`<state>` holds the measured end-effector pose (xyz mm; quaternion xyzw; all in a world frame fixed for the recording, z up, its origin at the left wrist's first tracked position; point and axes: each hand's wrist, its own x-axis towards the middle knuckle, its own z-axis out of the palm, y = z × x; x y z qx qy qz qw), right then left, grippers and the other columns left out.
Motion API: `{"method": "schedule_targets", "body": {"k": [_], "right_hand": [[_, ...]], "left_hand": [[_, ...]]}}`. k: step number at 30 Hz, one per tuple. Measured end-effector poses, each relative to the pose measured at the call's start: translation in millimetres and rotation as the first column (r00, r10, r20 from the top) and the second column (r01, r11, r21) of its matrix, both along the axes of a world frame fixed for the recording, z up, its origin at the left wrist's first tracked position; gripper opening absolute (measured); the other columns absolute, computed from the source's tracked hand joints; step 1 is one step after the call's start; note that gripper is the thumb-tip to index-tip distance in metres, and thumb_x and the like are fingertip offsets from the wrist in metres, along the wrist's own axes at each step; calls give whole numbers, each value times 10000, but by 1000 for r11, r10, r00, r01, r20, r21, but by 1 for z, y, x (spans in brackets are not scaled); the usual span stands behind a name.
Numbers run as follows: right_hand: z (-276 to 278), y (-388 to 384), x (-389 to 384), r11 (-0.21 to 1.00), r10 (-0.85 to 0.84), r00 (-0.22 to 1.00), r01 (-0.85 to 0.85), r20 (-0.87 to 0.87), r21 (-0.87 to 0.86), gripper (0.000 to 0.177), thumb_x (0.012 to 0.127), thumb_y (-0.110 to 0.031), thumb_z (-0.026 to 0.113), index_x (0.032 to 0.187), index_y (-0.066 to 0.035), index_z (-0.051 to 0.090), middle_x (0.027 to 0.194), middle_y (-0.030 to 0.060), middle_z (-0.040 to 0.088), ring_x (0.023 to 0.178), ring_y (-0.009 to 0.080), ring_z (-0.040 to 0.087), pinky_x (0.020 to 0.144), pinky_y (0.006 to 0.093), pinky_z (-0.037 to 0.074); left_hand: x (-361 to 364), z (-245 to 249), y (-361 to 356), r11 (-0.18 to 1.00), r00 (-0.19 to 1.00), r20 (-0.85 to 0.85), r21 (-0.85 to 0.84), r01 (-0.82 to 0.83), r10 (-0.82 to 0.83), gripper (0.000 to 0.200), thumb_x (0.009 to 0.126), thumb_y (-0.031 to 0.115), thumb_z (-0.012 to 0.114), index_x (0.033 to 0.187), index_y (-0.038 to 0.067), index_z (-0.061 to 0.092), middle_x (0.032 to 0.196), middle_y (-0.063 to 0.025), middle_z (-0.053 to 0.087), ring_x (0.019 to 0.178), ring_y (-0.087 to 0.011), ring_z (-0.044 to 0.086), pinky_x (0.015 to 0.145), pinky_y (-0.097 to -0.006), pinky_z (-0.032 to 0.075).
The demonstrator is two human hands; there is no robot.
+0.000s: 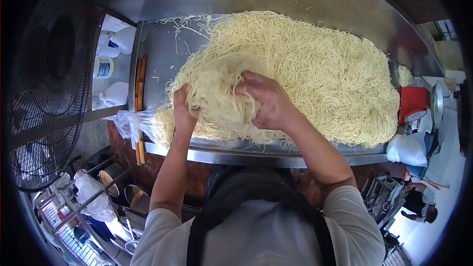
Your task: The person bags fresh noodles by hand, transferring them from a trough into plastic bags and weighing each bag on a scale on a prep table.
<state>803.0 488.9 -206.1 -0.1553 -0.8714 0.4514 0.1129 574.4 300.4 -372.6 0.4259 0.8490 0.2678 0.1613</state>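
A large heap of pale noodles [320, 83] spreads over a metal table [160, 56]. Both of my hands are at its left part, around a loose clump of noodles [224, 86] that is blurred by motion. My left hand [184, 113] is on the clump's left side, fingers pointing up and partly hidden by noodles. On the right side, my right hand [263, 99] has its fingers curled into the clump, with strands hanging about them.
Wooden sticks [140, 98] and a clear plastic bag [129, 124] lie at the table's left end. A large fan [49, 88] stands farther left. White jugs [116, 93] sit on a shelf. Right: a red container [413, 103], a white bag [408, 150], and another person [419, 203].
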Motion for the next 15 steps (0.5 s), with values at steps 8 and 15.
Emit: {"method": "schedule_targets", "body": {"k": [8,15], "right_hand": [[-63,98,-15,958,-213,791,54,573,282,774,810,-198,767,1492,-135,406,1487,200,418,1340,383,425,1123,464,377],[-172,157,-121,824,-505,692,209,516,527,742,759,-195,773,1440,-172,480,1311,199,558,1201,341,556,1011,445,474]], "left_hand": [[0,-47,-6,990,976,-187,-107,95,-114,855,719,70,644,1517,109,341,1423,-237,445,1322,-440,404,1109,-542,297],[1,-53,0,997,958,-279,-47,56,-67,838,723,85,668,1505,127,372,1391,-218,484,1299,-422,436,1075,-537,331]]}}
